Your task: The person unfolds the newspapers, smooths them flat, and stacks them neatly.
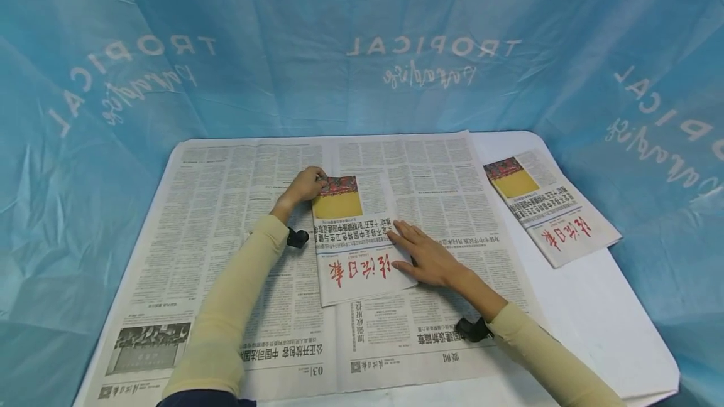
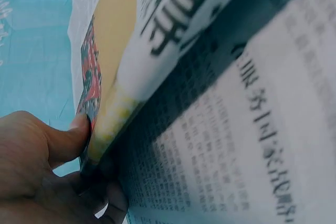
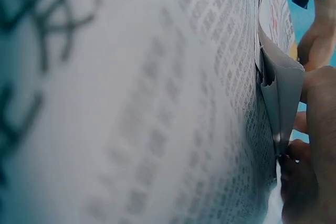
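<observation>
A folded newspaper (image 1: pixel 357 244) with red title characters and a yellow-and-red picture lies over the middle of a spread newspaper sheet. My left hand (image 1: pixel 307 184) pinches its far left corner; the left wrist view shows the thumb (image 2: pixel 79 132) on the picture side and fingers beneath, with that edge lifted off the sheet. My right hand (image 1: pixel 427 255) rests on the folded newspaper's right edge, its fingers fairly straight. In the right wrist view the folded layers (image 3: pixel 283 82) bulge beside the hand, where the fingertips are partly hidden.
A second folded newspaper (image 1: pixel 551 209) lies at the right of the white table (image 1: pixel 588 306). The spread newspaper sheet (image 1: pixel 198 225) covers much of the tabletop. Blue printed curtains (image 1: pixel 317 11) hang behind and at both sides.
</observation>
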{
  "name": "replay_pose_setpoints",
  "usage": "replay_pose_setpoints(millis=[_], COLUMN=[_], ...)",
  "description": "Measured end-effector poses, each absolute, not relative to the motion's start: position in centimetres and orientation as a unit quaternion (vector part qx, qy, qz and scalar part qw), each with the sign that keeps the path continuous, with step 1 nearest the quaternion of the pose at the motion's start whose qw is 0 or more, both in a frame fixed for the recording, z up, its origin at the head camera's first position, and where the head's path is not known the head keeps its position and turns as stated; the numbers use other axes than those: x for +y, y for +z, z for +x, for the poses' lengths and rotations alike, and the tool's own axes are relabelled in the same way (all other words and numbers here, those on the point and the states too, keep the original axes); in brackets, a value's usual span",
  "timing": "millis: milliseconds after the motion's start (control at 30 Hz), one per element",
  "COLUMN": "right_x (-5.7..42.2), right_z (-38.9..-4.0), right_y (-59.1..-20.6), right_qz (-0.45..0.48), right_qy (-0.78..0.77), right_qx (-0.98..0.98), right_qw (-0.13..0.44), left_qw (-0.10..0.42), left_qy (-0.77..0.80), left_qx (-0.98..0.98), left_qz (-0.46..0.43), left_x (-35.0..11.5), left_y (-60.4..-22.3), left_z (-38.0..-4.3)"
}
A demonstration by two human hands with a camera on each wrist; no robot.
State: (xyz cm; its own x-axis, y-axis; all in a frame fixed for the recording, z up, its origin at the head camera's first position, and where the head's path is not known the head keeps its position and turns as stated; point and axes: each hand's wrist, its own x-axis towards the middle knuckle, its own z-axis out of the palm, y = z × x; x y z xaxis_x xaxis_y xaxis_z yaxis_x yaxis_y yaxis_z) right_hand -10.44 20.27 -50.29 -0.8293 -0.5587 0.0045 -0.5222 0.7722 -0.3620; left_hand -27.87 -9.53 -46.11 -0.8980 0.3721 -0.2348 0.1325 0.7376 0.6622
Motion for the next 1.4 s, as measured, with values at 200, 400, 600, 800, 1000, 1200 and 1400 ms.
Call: replay_pose_setpoints(millis=[200,400,600,800,1000,1200,1400], right_x=[20.0,19.9,19.7,19.8,19.6,19.7,19.8], right_z=[-10.4,-10.6,-11.4,-11.9,-12.3,-12.4,-12.2], right_y=[-50.4,-50.4,-50.0,-50.0,-50.5,-50.8,-51.2], right_qz=[-0.279,-0.211,-0.119,-0.101,-0.134,-0.197,-0.296], right_qy=[-0.223,-0.409,-0.581,-0.591,-0.481,-0.407,-0.284], right_qx=[0.933,0.887,0.805,0.8,0.867,0.892,0.912], right_qw=[0.034,0.027,0.024,0.028,0.008,-0.009,0.012], left_qw=[0.173,0.19,0.143,0.166,0.257,0.264,0.219], left_qy=[0.334,0.309,0.31,0.388,0.457,0.495,0.438], left_qx=[0.914,0.922,0.919,0.877,0.831,0.806,0.854], left_qz=[0.148,0.136,0.196,0.231,0.188,0.187,0.177], left_x=[-9.6,-9.3,-11.2,-12.1,-11.1,-11.4,-11.0], left_y=[-48.0,-47.0,-56.0,-56.9,-46.1,-46.1,-46.1], left_z=[-28.9,-28.1,-33.6,-34.0,-27.4,-27.2,-27.0])
